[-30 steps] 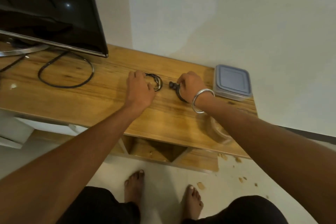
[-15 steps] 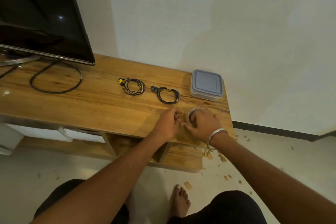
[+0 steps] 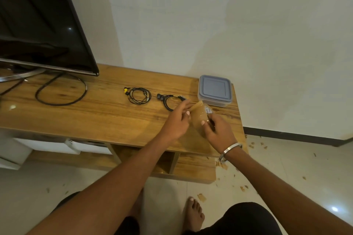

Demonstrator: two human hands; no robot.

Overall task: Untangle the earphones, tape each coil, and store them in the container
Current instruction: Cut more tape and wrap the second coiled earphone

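Observation:
Two coiled earphones lie on the wooden TV stand: one with yellow tips and an all-black one to its right. My right hand grips a roll of clear tape lifted above the stand. My left hand pinches the tape's free end at the top of the roll. A square container with a grey-blue lid on stands at the stand's right end.
A TV on a metal foot stands at the left, with a black cable loop in front of it. Small tape scraps litter the tiled floor at the right. My bare feet are below the stand.
Both hands left the coiled earphones, came back to the stand's near right edge, and lifted the tape roll. The view has shifted back and to the right.

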